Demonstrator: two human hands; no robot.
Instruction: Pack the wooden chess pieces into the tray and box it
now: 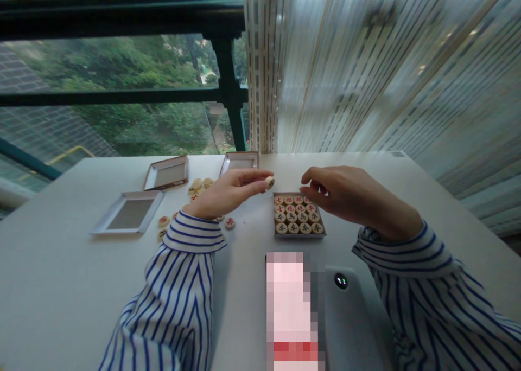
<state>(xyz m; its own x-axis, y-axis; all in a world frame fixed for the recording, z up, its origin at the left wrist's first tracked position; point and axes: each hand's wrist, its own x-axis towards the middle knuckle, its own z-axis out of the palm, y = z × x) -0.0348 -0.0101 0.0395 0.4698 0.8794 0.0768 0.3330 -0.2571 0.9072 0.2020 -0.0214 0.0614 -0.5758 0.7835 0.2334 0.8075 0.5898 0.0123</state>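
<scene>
White table [61, 284]; piece [270, 183] between left fingers [256, 187]

A: Where does our light come from?
B: We see soft daylight through the window [154, 124] at far left and the curtain [325, 89] at right, with the table [61, 262] fairly dim.
A: Any shadows?
B: We find a faint one beside the left sleeve [179, 306].
A: And sharpness?
B: We can read the boxed pieces [293, 228], but the curtain stretches and smears rightward, and coarse pixels [288, 300] hide a near patch.
</scene>
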